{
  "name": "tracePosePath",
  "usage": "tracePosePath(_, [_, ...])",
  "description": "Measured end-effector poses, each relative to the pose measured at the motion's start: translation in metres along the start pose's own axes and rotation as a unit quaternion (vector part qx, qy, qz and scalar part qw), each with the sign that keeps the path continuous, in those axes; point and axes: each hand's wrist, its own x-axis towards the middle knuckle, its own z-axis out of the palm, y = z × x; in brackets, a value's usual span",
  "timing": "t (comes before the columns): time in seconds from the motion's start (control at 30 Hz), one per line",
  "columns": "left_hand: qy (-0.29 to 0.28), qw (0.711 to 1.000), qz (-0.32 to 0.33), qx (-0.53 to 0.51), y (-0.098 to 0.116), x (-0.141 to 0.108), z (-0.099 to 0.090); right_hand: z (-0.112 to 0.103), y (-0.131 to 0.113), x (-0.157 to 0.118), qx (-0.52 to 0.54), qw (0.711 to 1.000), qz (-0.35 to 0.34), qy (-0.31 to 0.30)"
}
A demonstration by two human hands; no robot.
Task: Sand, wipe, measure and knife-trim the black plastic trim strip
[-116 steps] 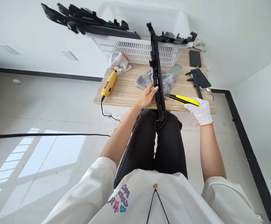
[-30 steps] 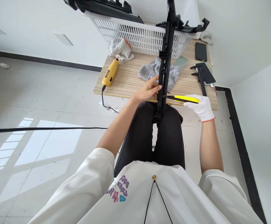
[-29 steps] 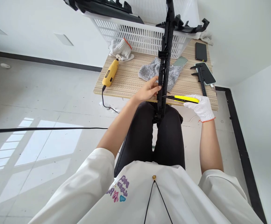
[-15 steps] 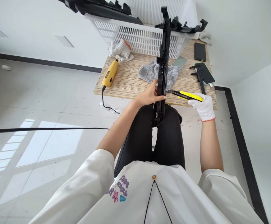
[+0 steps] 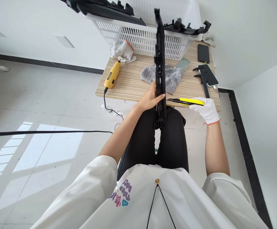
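Observation:
My bare left hand (image 5: 151, 98) is closed round the lower part of a long black plastic part (image 5: 161, 60), which stands nearly upright in view, its lower end over my lap. My right hand (image 5: 207, 110), in a white glove with an orange cuff edge, grips a yellow and black utility knife (image 5: 191, 101). The knife points left, its tip a short way right of the black part and apart from it. Behind the part, a grey cloth (image 5: 174, 78) lies on the wood-grain table (image 5: 129, 79).
A white basket (image 5: 138, 39) with more black parts (image 5: 186, 28) stands at the back. A yellow corded tool (image 5: 112, 75) and a white glove (image 5: 124, 52) lie at left. Calipers (image 5: 204, 81), a phone (image 5: 210, 75) and a black device (image 5: 203, 53) are at right.
The upper end of the black part has swung left in my left hand. My right hand has turned the knife slightly, and its tip has moved left and down, clear of the grey cloth.

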Motion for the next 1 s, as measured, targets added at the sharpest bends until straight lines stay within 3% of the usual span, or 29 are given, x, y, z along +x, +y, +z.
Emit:
tracePosePath(0.2, [0.04, 0.996, -0.044, -0.07, -0.001, 0.011, -0.001, -0.002, -0.011, 0.002, -0.018, 0.994, 0.007, -0.106])
tracePosePath(0.37, [0.047, 0.992, -0.053, -0.104, 0.001, 0.012, -0.001, 0.009, -0.017, 0.002, 0.01, 0.999, -0.011, -0.04])
tracePosePath(0.5, [0.066, 0.985, -0.064, -0.146, 0.006, 0.01, -0.001, 0.013, -0.014, 0.003, 0.027, 0.996, -0.014, -0.081])
tracePosePath(0.67, [0.076, 0.979, -0.082, -0.172, 0.013, 0.009, 0.001, 0.017, -0.018, 0.006, 0.027, 0.996, -0.027, -0.081])
tracePosePath(0.8, [0.085, 0.973, -0.099, -0.19, 0.016, 0.009, 0.0, 0.018, -0.023, 0.007, 0.029, 0.998, -0.001, -0.047])
tracePosePath(1.0, [0.078, 0.973, -0.103, -0.19, 0.02, 0.008, 0.0, 0.017, -0.023, 0.01, 0.042, 0.998, 0.031, -0.043])
